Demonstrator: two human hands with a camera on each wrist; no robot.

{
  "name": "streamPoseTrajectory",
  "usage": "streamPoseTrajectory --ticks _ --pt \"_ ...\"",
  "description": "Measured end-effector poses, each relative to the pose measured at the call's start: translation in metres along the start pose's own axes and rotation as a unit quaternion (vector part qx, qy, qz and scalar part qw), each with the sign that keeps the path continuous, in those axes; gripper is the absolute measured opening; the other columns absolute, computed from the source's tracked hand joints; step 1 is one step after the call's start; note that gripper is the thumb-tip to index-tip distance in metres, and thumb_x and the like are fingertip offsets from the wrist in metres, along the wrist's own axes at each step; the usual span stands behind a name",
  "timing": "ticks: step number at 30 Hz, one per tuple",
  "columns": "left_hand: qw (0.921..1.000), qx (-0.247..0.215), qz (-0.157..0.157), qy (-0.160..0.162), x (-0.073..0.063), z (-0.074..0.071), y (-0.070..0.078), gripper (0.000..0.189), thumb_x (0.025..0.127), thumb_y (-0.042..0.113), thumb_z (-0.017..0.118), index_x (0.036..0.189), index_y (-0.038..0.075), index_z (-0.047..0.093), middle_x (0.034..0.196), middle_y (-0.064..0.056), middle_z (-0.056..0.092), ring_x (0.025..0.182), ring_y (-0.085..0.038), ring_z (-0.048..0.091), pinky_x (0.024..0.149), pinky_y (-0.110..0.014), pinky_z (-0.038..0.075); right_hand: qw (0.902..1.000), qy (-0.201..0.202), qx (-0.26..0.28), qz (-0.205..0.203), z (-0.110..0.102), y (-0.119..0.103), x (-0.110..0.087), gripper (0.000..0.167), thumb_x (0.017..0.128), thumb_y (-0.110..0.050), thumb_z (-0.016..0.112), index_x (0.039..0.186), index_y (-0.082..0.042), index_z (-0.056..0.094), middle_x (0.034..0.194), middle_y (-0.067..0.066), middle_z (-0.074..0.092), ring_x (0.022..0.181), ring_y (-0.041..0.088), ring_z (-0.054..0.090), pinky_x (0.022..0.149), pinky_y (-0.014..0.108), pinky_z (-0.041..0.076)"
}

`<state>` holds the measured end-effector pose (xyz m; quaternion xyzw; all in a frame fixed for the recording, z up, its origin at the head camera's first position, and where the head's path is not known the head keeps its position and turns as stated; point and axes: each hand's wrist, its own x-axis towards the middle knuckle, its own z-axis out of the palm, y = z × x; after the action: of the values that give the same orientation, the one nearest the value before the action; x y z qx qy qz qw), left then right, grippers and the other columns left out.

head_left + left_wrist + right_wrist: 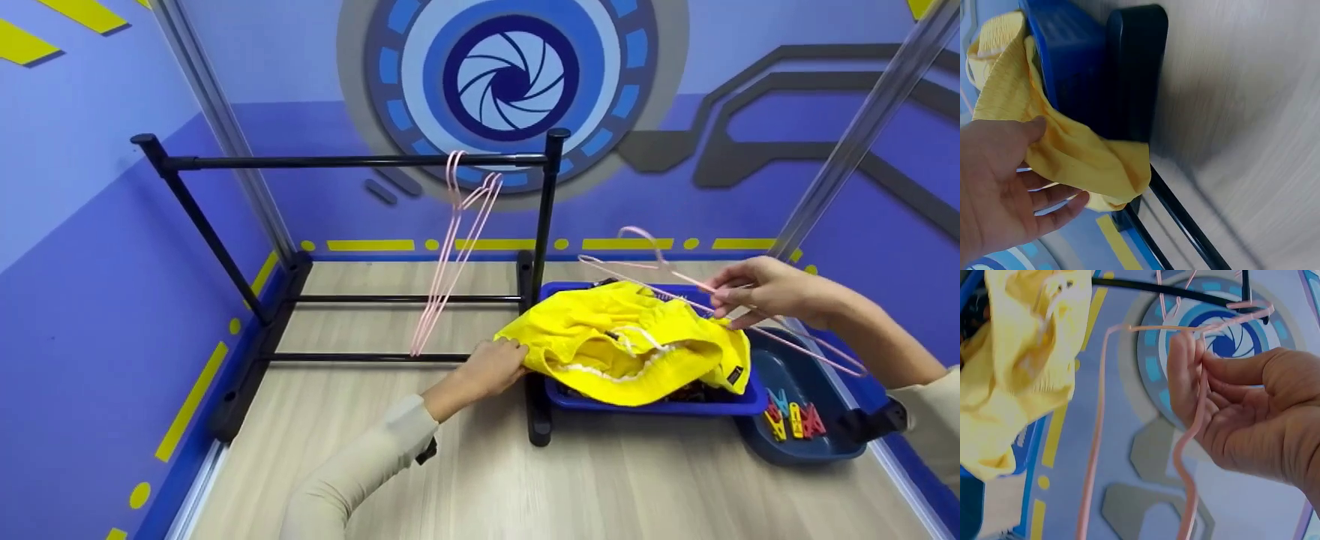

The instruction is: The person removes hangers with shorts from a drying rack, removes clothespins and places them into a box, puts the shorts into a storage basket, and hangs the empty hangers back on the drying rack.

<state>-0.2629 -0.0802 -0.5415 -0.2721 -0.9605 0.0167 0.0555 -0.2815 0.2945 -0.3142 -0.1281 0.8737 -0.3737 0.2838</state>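
Yellow shorts [574, 319] with a white drawstring lie across a blue basket [660, 408], waistband opening toward me. At their left end, my left hand [491, 367] grips the cloth, thumb on one side and fingers on the other, as the left wrist view shows. My right hand [784, 291] pinches a pink wire hanger [1098, 410] above the right end of the shorts. The hanger's hook points up and left, and one arm of it slants down over the tub. Behind the shorts, most of the basket's contents are hidden.
A black garment rack [315, 161] stands on the left, its right foot [538, 420] beside the basket. Several pink hangers [442, 262] hang from its top bar. Right of the basket, a dark blue tub [806, 454] holds colored clothespins [796, 420]. Walls enclose the back and sides.
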Motion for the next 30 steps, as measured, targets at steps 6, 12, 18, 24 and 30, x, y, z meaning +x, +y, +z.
streamPoseTrajectory --ticks 6,12,18,24,30 --pt "0.9991 -0.010 0.042 0.000 0.000 -0.002 0.015 0.027 0.103 0.036 0.060 0.114 0.011 0.063 0.105 -0.006 0.070 0.092 -0.022 0.071 0.072 -0.038 0.060 0.9988 -0.036 0.028 -0.019 0.006 -0.021 0.008 0.043 0.107 -0.009 0.050 0.146 0.010 0.044 0.093 -0.003 0.064 0.081 0.008 0.059 0.077 0.019 0.055" --pt "0.9891 -0.087 0.098 -0.066 -0.007 -0.038 0.001 0.028 0.102 0.023 0.062 0.123 0.005 0.060 0.117 -0.012 0.067 0.107 -0.027 0.067 0.090 -0.038 0.057 0.9942 -0.053 0.078 -0.052 0.023 -0.042 0.015 0.045 0.108 -0.011 0.049 0.148 0.010 0.043 0.099 -0.003 0.065 0.084 0.008 0.054 0.074 0.016 0.048" --pt "0.9694 -0.233 0.077 -0.015 -0.013 -0.109 -0.042 0.022 0.101 0.012 0.062 0.118 0.001 0.069 0.114 -0.015 0.072 0.103 -0.028 0.069 0.089 -0.037 0.058 0.9858 -0.071 0.140 -0.059 0.048 -0.060 0.015 0.046 0.111 -0.015 0.040 0.151 0.007 0.040 0.103 -0.003 0.063 0.089 0.006 0.055 0.078 0.016 0.049" --pt "0.9321 -0.219 -0.050 0.284 -0.004 -0.149 -0.097 0.014 0.094 0.004 0.064 0.105 0.003 0.073 0.100 -0.013 0.074 0.089 -0.029 0.069 0.080 -0.037 0.058 0.9678 -0.074 0.231 -0.066 0.069 -0.082 0.023 0.046 0.108 -0.006 0.036 0.153 0.002 0.039 0.107 0.001 0.058 0.096 0.012 0.051 0.086 0.021 0.049" --pt "0.8772 -0.073 -0.199 0.431 0.003 -0.172 -0.161 0.033 0.098 0.010 0.058 0.131 0.005 0.062 0.138 -0.016 0.060 0.130 -0.035 0.052 0.110 -0.047 0.041 0.9539 -0.069 0.279 -0.087 0.088 -0.098 0.037 0.051 0.105 -0.008 0.052 0.154 -0.003 0.039 0.118 0.002 0.063 0.106 0.014 0.056 0.095 0.027 0.049"
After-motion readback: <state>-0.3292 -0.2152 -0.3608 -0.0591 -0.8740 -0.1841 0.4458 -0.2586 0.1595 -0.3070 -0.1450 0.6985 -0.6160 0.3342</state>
